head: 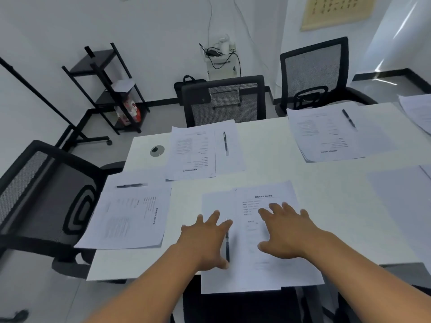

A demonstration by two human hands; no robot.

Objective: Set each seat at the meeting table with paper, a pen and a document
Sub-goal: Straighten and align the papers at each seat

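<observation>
**Near set hangs off the table edge**

The document (263,231) and blank paper (213,279) lie at the near seat, their lower edge past the table (268,145) rim. The pen (227,247) lies between them, partly under the left hand (206,238). Both hands are flat with fingers spread, gripping nothing; the right hand (288,229) rests on the document. A push toward the body could slide the sheets off, and a brush could roll the pen. Three other sets look complete.
</observation>
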